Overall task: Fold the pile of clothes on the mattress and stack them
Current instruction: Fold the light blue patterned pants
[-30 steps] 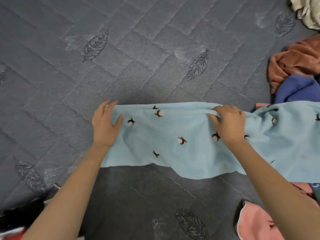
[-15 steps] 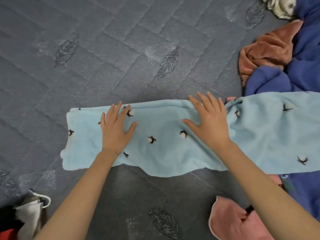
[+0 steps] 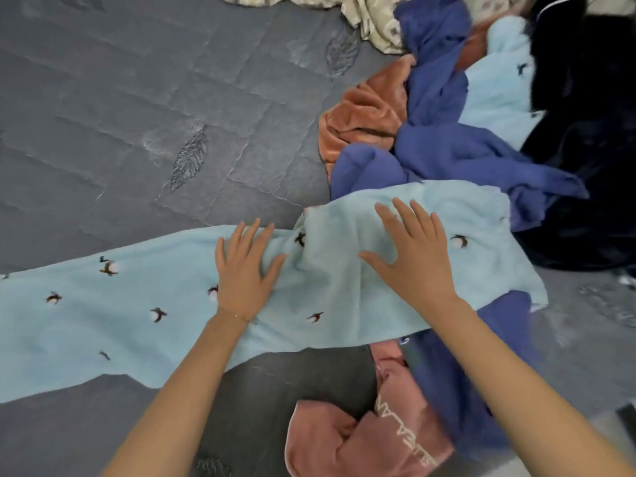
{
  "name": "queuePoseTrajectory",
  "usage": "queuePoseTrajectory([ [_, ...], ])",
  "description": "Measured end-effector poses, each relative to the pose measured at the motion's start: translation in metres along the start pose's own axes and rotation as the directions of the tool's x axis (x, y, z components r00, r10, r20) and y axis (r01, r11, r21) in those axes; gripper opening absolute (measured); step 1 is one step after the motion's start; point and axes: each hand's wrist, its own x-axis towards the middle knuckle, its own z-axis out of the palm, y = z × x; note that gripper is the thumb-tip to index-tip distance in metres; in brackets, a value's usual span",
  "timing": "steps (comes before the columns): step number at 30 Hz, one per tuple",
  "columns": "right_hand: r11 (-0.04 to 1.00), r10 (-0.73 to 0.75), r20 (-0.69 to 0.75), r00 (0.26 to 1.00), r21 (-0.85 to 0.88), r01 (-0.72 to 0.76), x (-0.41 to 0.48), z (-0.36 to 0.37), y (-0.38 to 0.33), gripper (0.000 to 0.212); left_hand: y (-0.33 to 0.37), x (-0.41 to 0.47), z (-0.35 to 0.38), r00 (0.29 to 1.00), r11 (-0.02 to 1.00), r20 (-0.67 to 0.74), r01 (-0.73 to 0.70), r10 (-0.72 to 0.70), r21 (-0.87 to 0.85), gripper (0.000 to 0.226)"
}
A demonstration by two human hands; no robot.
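Head view: your left hand (image 3: 242, 277) lies palm down near the middle of the frame, fingers straight and slightly spread, pressing flat on a long light blue garment (image 3: 137, 321) and gripping nothing; your right hand (image 3: 416, 266) lies just to the right of it, also flat and wide open, fingers fanned, resting on the same cloth with nothing held.

The light blue garment, dotted with small dark bird-like motifs, runs as a band from the left edge of the frame to the centre right, across the grey quilted mattress (image 3: 137, 115); its left part lies on the bare mattress; its right end is humped up over the unfolded pile.

That pile fills the right side: a dark blue garment (image 3: 447, 146) is just above your right hand and also shows from under the light blue cloth at lower right; a rust-orange garment (image 3: 364, 122) lies crumpled at upper centre right, touching the dark blue one; a black garment (image 3: 585, 132) fills the far right; a cream patterned cloth (image 3: 371, 15) is at the top edge; a pink garment (image 3: 361, 438) with pale lettering lies bunched at bottom centre, between your forearms.
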Motion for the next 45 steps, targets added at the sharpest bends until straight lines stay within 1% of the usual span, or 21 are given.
queuePoseTrajectory([
  [5,0.987,0.160,0.034,0.986,0.024,-0.161,-0.003,-0.017,0.084,0.076,0.045,0.024,0.020,0.999,0.999,-0.017,0.036,-0.036,-0.008,0.067],
  [8,0.969,0.244,0.030,0.969,0.038,-0.245,-0.005,-0.019,0.117,0.080,0.078,0.038,0.027,0.999,0.999,-0.034,0.003,-0.004,-0.042,0.066],
  [11,0.914,0.354,0.073,0.932,0.182,-0.362,-0.005,-0.019,0.137,0.088,0.111,0.047,0.038,0.999,0.997,-0.022,-0.046,0.045,-0.064,0.065],
  [13,0.816,0.450,0.146,0.881,0.334,-0.472,-0.006,-0.017,0.147,0.098,0.128,0.049,0.050,0.994,0.994,0.022,-0.108,0.109,-0.029,0.065],
  [15,0.649,0.531,0.242,0.812,0.500,-0.573,-0.004,-0.018,0.154,0.108,0.139,0.049,0.065,0.979,0.980,0.089,-0.188,0.181,0.070,0.066],
  [17,0.468,0.570,0.376,0.730,0.581,-0.665,-0.002,-0.020,0.160,0.110,0.142,0.050,0.079,0.964,0.960,0.169,-0.232,0.205,0.160,0.070],
  [19,0.292,0.604,0.489,0.630,0.600,-0.745,0.000,-0.025,0.167,0.098,0.142,0.052,0.088,0.956,0.947,0.219,-0.243,0.197,0.210,0.075],
  [21,0.183,0.607,0.542,0.582,0.617,-0.766,0.001,-0.030,0.174,0.059,0.144,0.053,0.090,0.960,0.956,0.217,-0.222,0.178,0.195,0.074],
  [22,0.176,0.605,0.544,0.582,0.621,-0.764,0.001,-0.034,0.174,0.041,0.147,0.052,0.088,0.966,0.965,0.197,-0.201,0.167,0.168,0.072],
  [23,0.194,0.605,0.526,0.598,0.631,-0.751,0.001,-0.038,0.173,0.035,0.153,0.051,0.085,0.973,0.977,0.171,-0.176,0.154,0.124,0.069],
  [25,0.230,0.607,0.464,0.646,0.675,-0.701,0.004,-0.051,0.165,0.042,0.171,0.043,0.077,0.984,0.990,0.111,-0.135,0.139,-0.042,0.063],
  [27,0.270,0.595,0.398,0.699,0.720,-0.640,0.010,-0.067,0.147,0.047,0.194,0.032,0.066,0.986,0.950,0.084,-0.114,0.144,-0.291,0.057],
  [30,0.324,0.510,0.391,0.766,0.737,-0.592,0.018,-0.086,0.107,0.045,0.224,0.017,0.049,0.988,0.808,0.134,0.023,0.070,-0.588,0.051],
  [33,0.375,0.394,0.418,0.819,0.740,-0.559,0.015,-0.093,0.059,0.032,0.235,0.013,0.028,0.970,0.583,0.188,0.244,-0.156,-0.775,0.055],
  [35,0.382,0.364,0.431,0.826,0.740,-0.554,0.007,-0.092,0.028,0.022,0.227,0.012,0.011,0.931,0.479,0.203,0.334,-0.304,-0.812,0.063],
  [36,0.403,0.363,0.420,0.832,0.734,-0.546,0.002,-0.091,0.015,0.021,0.218,0.010,0.004,0.919,0.454,0.207,0.351,-0.337,-0.819,0.066],
  [38,0.439,0.342,0.403,0.849,0.730,-0.524,-0.007,-0.081,-0.009,0.023,0.196,0.003,-0.009,0.921,0.443,0.239,0.360,-0.306,-0.821,0.064],
  [40,0.426,0.244,0.431,0.869,0.757,-0.496,-0.016,-0.067,-0.031,0.027,0.176,-0.005,-0.020,0.905,0.375,0.329,0.413,-0.270,-0.830,0.046],
  [42,0.335,0.142,0.516,0.845,0.778,-0.531,-0.027,-0.050,-0.052,0.033,0.155,-0.013,-0.026,0.867,0.308,0.402,0.484,-0.295,-0.819,0.045],
  [44,0.224,0.095,0.600,0.794,0.765,-0.605,-0.036,-0.036,-0.064,0.037,0.135,-0.018,-0.020,0.826,0.290,0.440,0.544,-0.353,-0.787,0.050],
  [45,0.194,0.084,0.622,0.779,0.756,-0.625,-0.040,-0.032,-0.067,0.036,0.126,-0.020,-0.017,0.811,0.307,0.447,0.565,-0.377,-0.766,0.052],
])
